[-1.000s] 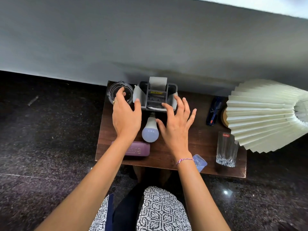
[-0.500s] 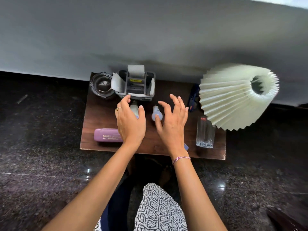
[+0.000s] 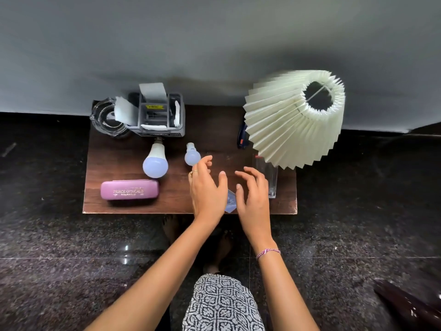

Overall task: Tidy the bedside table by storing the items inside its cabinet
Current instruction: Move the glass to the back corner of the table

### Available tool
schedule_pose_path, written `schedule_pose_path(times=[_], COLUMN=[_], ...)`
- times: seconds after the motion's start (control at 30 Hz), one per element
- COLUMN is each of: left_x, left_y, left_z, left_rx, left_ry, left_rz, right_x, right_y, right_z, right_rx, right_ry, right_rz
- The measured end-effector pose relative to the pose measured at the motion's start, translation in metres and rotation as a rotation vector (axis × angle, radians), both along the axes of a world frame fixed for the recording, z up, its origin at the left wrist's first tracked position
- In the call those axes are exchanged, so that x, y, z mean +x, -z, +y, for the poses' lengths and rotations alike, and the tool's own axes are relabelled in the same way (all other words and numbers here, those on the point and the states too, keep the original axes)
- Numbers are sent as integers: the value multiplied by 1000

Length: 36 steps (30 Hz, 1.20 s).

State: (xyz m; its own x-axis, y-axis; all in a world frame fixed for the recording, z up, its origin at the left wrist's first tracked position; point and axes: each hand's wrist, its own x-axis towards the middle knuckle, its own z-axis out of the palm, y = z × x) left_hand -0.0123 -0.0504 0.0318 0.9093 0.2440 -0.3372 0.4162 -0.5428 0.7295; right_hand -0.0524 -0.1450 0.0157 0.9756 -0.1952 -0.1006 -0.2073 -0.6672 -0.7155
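The dark brown wooden bedside table (image 3: 114,161) stands against a grey wall. All task items lie on its top surface.

Rear left: a clear glass ashtray (image 3: 106,120) sits just beside a grey plastic compartment organiser (image 3: 158,118) that holds paper slips. In front of the organiser, a large white bulb (image 3: 155,161) and a small white bulb (image 3: 192,156) lie on their sides. Front left: a pink oblong spectacle case (image 3: 130,190), closed.

Right side: a cream pleated lampshade (image 3: 293,118), tilted. A clear drinking glass (image 3: 269,180) stands partly under its lower edge. A dark blue object (image 3: 242,137) is partly hidden behind the shade.

The left hand (image 3: 207,189) and right hand (image 3: 254,197) hover side by side over the front centre. Fingers on both are spread and loosely curved; neither hand holds anything. A small translucent blue object (image 3: 230,203) shows between them at the front edge. Contact with it cannot be determined.
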Motion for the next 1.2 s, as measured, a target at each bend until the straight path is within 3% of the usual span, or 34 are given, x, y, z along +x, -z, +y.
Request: schedule_pose_path(times=[0.23, 0.53, 0.8, 0.97, 1.2], left_x=[-4, 9, 12, 10, 5], left_y=[18, 57, 76, 85, 83], left_z=[-32, -69, -80, -82, -78], left_rx=[-122, -327, -512, -534, -735], left_ry=[38, -25, -34, -50, -269], left_rz=[140, 598, 690, 689, 693], right_x=[-11, -10, 7, 8, 2], right_y=[15, 35, 52, 58, 60], right_z=[-32, -64, -75, -75, -78], right_rx=[21, 6, 184, 258, 323], right_ry=[148, 380, 408, 437, 433], right_rz=[47, 180, 424, 424, 379])
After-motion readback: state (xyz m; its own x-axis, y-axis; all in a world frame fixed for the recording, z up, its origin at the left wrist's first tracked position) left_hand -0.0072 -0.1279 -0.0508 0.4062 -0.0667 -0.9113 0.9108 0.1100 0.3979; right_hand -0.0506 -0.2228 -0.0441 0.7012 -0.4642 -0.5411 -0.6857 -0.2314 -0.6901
